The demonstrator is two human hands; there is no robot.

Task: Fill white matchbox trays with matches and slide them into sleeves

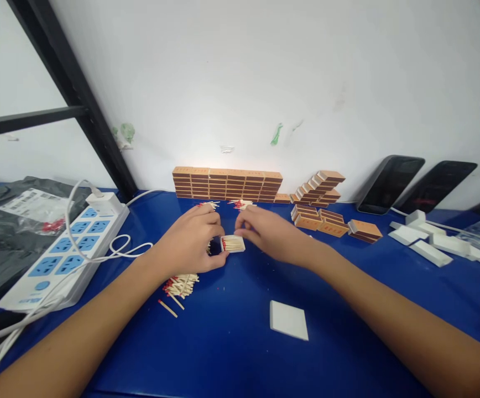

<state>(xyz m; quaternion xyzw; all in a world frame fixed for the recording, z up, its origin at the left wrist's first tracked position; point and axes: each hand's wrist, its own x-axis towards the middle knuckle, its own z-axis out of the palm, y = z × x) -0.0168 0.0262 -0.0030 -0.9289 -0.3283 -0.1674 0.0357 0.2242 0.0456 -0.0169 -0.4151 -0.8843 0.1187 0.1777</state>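
Observation:
A small white matchbox tray (235, 249) holds a layer of matches (232, 242), their red heads toward the left end. My left hand (196, 240) grips the tray's left end between thumb and fingers. At the tray's upper right corner is my right hand (267, 232), its fingers curled into a pinch; whatever lies between the fingertips is hidden. Loose red-headed matches (182, 286) lie in a heap below my left hand, with two apart from it. More matches (242, 204) are piled beyond my hands, partly covered by them.
Matchboxes (227, 184) stand stacked along the wall, with more boxes (321, 220) at right. A white tray (288, 319) lies face down in front. White trays (431, 251) and two phones (389, 183) are at right. A power strip (69, 249) with cables sits left.

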